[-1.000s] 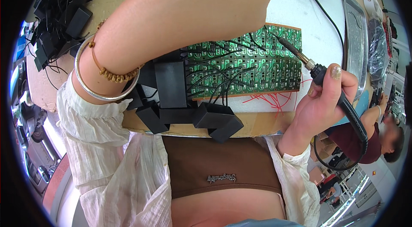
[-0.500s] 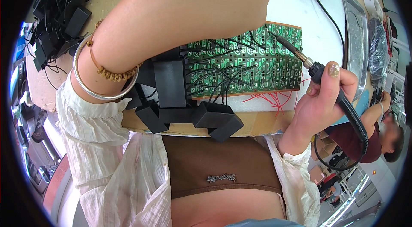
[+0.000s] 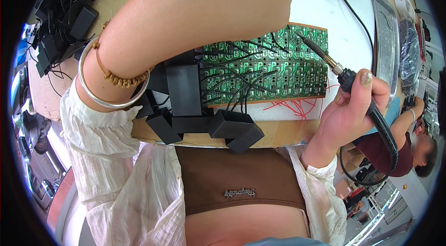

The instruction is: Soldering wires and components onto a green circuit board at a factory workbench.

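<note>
My right hand (image 3: pixel 353 106) is closed around a black-handled soldering iron (image 3: pixel 346 78). The iron's dark tip points up and left, over the far right part of a green circuit board panel (image 3: pixel 302 74); contact with the board I cannot make out. My left hand (image 3: pixel 274 2) reaches across the panel's far edge, its fingers hidden behind the hand itself. Thin black wires (image 3: pixel 239 78) run over the panel to several black box-shaped cases (image 3: pixel 184 90) at its left and near sides. Red wires (image 3: pixel 297 106) stick out under its near edge.
A white foam sheet (image 3: pixel 346 27) lies beneath the panel. Many black cases with wires (image 3: pixel 83 23) are heaped at the far left. At the right stand a metal tray (image 3: pixel 384 36) and a black plastic-wrapped bundle (image 3: pixel 409 55). Another person (image 3: pixel 395 148) sits beyond.
My right hand and the soldering iron have shifted slightly to the right, drawing the tip a little away from my left hand. The left arm has barely moved.
</note>
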Tool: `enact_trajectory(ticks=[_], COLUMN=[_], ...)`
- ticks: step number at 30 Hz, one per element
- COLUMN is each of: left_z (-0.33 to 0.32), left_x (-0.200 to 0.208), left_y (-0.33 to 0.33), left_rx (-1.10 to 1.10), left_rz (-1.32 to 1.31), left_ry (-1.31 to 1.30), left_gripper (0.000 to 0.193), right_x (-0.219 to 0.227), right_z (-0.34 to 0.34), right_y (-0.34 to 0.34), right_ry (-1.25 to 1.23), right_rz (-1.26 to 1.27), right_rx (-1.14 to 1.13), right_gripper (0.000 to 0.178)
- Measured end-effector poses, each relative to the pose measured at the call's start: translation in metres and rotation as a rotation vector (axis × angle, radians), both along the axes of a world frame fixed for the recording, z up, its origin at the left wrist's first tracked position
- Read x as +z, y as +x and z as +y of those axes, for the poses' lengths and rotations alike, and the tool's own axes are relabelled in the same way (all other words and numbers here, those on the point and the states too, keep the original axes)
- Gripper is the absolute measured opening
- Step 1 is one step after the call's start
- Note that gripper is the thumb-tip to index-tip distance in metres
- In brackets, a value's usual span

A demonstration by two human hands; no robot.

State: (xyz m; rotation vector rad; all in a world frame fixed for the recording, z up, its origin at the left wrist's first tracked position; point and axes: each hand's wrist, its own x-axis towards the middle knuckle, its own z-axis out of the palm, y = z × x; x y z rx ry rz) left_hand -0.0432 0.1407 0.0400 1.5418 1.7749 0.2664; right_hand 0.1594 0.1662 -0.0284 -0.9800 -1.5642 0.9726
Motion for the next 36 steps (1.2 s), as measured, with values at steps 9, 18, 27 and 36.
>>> enact_trajectory(ticks=[9, 18, 27, 36], left_z=[0.001, 0.009, 0.013, 0.005], left_x=[-0.003, -0.015, -0.013, -0.016], left_y=[0.003, 0.006, 0.006, 0.004], left_rx=[0.055, 0.06, 0.062, 0.079], left_rz=[-0.012, 0.129, 0.127, 0.069], left_ry=[0.015, -0.075, -0.172, -0.017], left_gripper=[0.019, 0.019, 0.018, 0.016], right_x=[-0.004, -0.004, -0.002, 0.001], right_z=[0.003, 0.002, 0.002, 0.004], right_y=[0.001, 0.002, 0.0, -0.001], right_ry=[0.008, 0.001, 0.01, 0.004], right_rz=[-0.019, -0.016, -0.007, 0.086], right_rx=[-0.004, 0.006, -0.007, -0.028], right_gripper=[0.019, 0.019, 0.019, 0.019])
